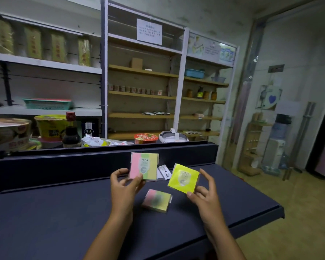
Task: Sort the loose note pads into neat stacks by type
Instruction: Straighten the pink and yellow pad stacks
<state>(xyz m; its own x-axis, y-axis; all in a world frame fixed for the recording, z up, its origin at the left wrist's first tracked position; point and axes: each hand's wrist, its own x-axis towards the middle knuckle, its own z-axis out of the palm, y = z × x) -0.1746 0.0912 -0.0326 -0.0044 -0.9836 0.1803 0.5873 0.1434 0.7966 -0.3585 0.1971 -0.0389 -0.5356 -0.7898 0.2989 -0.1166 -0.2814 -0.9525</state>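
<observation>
Above the dark blue worktop [64, 212], two bare hands each hold up a wrapped note pad, label side toward the camera. The left hand [123, 186] pinches the lower left corner of a striped pad [144, 166] with pink, green and yellow bands and the number 2209 on its label; thumb and fingers [118, 172] curl round that corner, and the pad stands nearly upright. The right hand [204, 192] grips an all-yellow pad [183, 178] marked 2207 at its right edge and lower corner, thumb below and fingers curled behind; this pad is tilted, one corner pointing down. The two held pads are apart, with a gap between them.

On the worktop, below and between the hands, lies a second striped pad [157, 200] of the same pink, green and yellow pattern, flat and slightly skewed, touching neither hand. Farther back, seen between the two raised pads, lie small white packets [163, 172]; their type cannot be told.

A raised dark ledge [101, 152] borders the far side of the worktop. Behind it stand instant noodle bowls [51, 126], a dark sauce bottle with a red cap [71, 132], a red-lidded noodle cup [146, 138] and a white headset [174, 136]. Wooden shelving [143, 94] beyond carries a row of small jars [135, 90], and a white paper notice [149, 31] hangs at its top.
</observation>
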